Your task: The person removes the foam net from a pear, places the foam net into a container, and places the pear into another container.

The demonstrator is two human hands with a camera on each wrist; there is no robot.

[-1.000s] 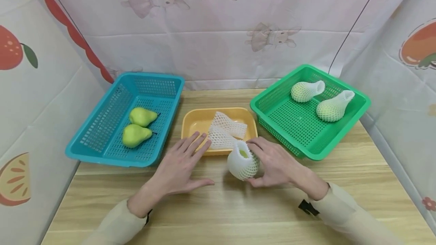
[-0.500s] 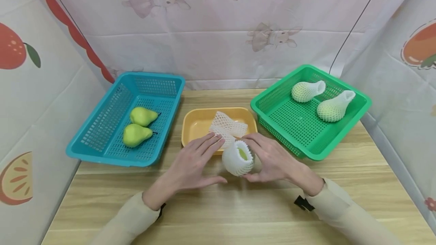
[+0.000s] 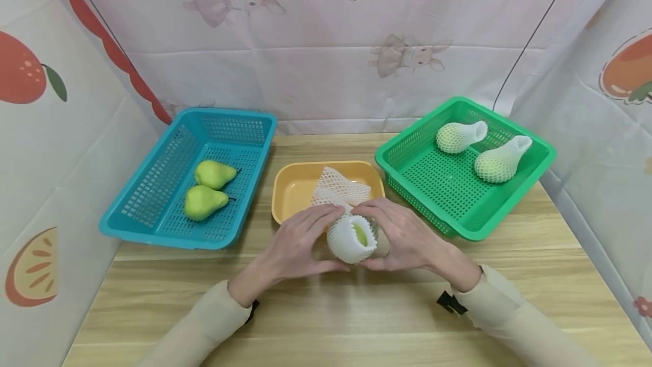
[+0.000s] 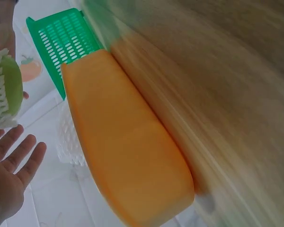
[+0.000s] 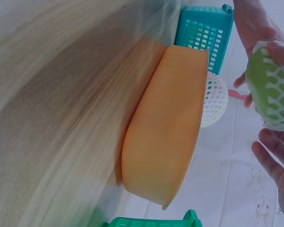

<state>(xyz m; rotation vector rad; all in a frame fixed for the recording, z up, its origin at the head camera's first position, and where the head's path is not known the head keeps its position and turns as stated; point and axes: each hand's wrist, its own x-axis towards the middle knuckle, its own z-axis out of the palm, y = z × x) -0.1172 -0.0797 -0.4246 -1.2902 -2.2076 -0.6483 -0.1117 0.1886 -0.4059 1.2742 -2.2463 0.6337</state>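
In the head view, a green pear in a white foam net sleeve (image 3: pixel 351 240) stands near the tray's front edge, its open sleeve mouth facing up and toward me. My right hand (image 3: pixel 407 238) holds it from the right, fingers on the far side and thumb at the near side. From the left, my left hand (image 3: pixel 297 242) curves round it, fingertips at the far side and thumb at the near lower side. Bare green pear skin (image 5: pixel 259 87) shows beside the net in the right wrist view. Behind the hands, white foam nets (image 3: pixel 338 188) lie in a yellow tray (image 3: pixel 290 177).
A blue basket (image 3: pixel 140 208) at left holds two bare pears (image 3: pixel 205 203). At right, a green basket (image 3: pixel 443 186) holds two netted pears (image 3: pixel 496 163). The wooden table (image 3: pixel 356 321) extends toward me, and printed cloth walls (image 3: pixel 326 89) stand behind and at both sides.
My left hand has moved right, from beside the blue basket to the netted pear, its fingers now round it. The right hand has shifted the pear slightly left, tilting its sleeve mouth.
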